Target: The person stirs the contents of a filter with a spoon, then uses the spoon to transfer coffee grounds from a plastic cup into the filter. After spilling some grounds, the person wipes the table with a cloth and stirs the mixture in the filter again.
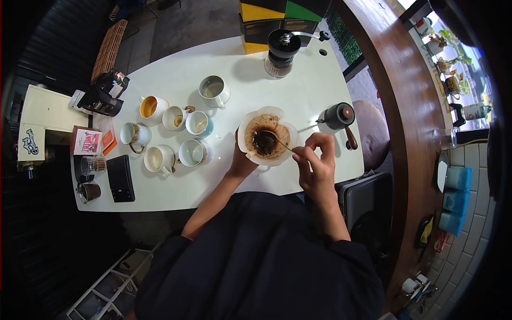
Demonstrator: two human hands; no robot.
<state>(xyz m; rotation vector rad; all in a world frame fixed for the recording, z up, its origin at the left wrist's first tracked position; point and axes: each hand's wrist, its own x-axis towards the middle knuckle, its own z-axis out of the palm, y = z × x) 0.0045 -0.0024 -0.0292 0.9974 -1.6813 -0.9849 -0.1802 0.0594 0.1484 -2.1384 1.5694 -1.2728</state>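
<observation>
while stirred, spoon apparently pinched in right hand, over filter

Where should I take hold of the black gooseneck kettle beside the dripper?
Grip the kettle by its brown handle, coming from the near right. The handle juts toward the person on that side, while the thin spout points left at the paper filter, where the right hand is stirring.

White table on dark floor; curved wooden counter right; bright window beyond.
</observation>
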